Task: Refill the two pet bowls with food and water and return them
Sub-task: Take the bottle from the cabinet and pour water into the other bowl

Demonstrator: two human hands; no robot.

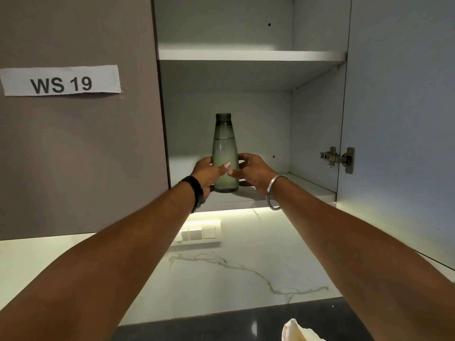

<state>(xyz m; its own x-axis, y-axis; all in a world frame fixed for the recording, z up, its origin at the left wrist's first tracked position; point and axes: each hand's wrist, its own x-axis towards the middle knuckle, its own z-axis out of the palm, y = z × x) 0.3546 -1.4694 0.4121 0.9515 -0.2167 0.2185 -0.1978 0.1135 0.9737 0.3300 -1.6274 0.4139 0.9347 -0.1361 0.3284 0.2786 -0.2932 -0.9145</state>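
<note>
Bottle [225, 153] upright btwn both hands' grip

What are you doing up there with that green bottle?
A person is reaching up into an open wall cupboard with both hands. The left hand and the right hand are wrapped around the lower part of a tall, smoky-green see-through bottle with liquid inside, which stands upright at the front of the bottom shelf. The shelf above shows nothing on it. No pet bowls are in view, so nothing has been poured yet as far as this shows.
</note>
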